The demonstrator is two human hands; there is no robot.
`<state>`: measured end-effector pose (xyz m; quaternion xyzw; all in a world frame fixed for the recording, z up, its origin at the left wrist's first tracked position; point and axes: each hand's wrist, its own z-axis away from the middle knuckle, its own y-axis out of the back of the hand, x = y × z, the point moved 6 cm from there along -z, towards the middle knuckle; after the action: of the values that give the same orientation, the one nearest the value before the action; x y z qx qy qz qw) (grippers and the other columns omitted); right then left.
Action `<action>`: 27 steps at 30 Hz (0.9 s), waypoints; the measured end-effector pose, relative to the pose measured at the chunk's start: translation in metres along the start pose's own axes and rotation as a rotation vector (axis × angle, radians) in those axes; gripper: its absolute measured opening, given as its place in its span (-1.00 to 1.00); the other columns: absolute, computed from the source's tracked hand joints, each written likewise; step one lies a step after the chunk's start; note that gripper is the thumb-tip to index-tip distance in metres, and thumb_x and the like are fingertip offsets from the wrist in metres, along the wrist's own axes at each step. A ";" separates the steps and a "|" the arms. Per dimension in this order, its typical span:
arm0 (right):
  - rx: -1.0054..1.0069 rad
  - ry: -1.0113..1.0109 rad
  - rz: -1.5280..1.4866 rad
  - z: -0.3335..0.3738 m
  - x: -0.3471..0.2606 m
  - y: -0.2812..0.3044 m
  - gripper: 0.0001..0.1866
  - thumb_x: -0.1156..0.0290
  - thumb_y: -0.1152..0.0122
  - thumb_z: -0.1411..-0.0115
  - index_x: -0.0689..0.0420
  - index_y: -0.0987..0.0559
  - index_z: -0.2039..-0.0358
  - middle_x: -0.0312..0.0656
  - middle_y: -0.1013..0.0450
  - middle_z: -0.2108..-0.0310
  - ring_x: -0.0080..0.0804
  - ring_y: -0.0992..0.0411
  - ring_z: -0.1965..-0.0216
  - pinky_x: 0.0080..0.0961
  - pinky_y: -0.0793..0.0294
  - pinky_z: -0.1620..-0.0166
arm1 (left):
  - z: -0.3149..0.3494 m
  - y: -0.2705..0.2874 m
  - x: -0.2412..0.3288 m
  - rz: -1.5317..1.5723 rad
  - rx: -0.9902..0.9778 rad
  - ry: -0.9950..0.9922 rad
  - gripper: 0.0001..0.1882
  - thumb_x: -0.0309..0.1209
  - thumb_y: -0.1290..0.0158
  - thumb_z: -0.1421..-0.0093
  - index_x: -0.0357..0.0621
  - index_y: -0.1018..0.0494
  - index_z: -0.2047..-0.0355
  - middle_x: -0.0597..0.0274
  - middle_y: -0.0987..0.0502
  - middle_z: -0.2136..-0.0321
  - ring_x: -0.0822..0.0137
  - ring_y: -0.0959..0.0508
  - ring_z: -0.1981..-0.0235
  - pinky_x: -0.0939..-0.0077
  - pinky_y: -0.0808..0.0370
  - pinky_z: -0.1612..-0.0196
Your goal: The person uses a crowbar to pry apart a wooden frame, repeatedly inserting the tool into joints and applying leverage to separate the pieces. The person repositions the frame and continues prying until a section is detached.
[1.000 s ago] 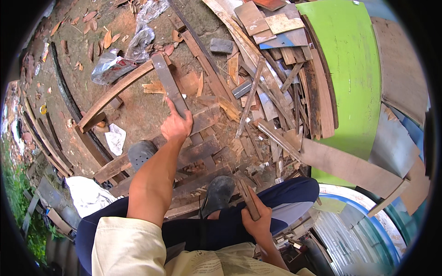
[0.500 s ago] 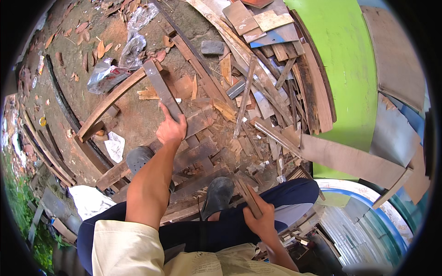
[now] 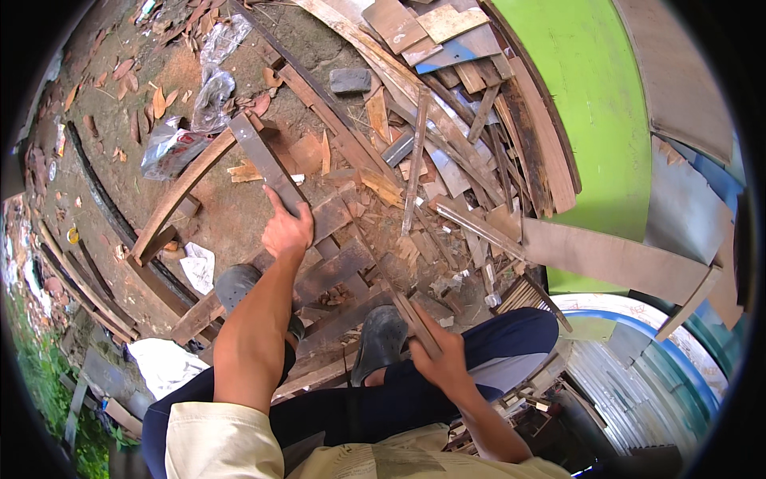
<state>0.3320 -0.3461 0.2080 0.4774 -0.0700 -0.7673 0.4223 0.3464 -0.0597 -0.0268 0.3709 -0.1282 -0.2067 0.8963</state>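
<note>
My left hand (image 3: 286, 226) is closed on the near end of a flat dark wooden board (image 3: 267, 156), with its index finger stretched along the board's edge. The board's far end meets one end of a curved-looking wooden strip (image 3: 185, 190), close to the ground. In front of my right knee, my right hand (image 3: 440, 359) is wrapped round a narrow piece of wood (image 3: 416, 323), which points up and to the left. Beneath my arms lie several crossed dark boards (image 3: 335, 271), between and beyond my grey clogs (image 3: 380, 339).
A heap of scrap wood (image 3: 471, 152) lies at the right, beside a bright green panel (image 3: 610, 144). A grey block (image 3: 350, 80) rests at the far middle. Clear plastic wrapping (image 3: 171, 150) and dry leaves litter the left ground. A long plank (image 3: 618, 255) juts in at right.
My right hand has shifted slightly forward and left with its piece of wood. The left hand stays on the board. The whole view has shifted a little.
</note>
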 end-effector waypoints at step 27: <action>-0.002 -0.079 -0.016 0.012 -0.004 0.001 -0.31 0.49 -0.23 -0.08 0.10 -0.50 -0.31 0.22 -0.62 0.19 -0.01 -0.67 0.34 -0.32 -0.63 0.22 | 0.000 0.003 -0.005 0.016 -0.002 0.005 0.00 0.13 0.11 -0.29 0.09 0.30 -0.57 -0.27 -0.68 0.27 -0.23 -0.69 0.19 -0.05 -0.58 0.04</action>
<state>0.3238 -0.3470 0.2176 0.4470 -0.0819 -0.7889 0.4136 0.3430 -0.0559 -0.0250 0.3695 -0.1288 -0.1989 0.8985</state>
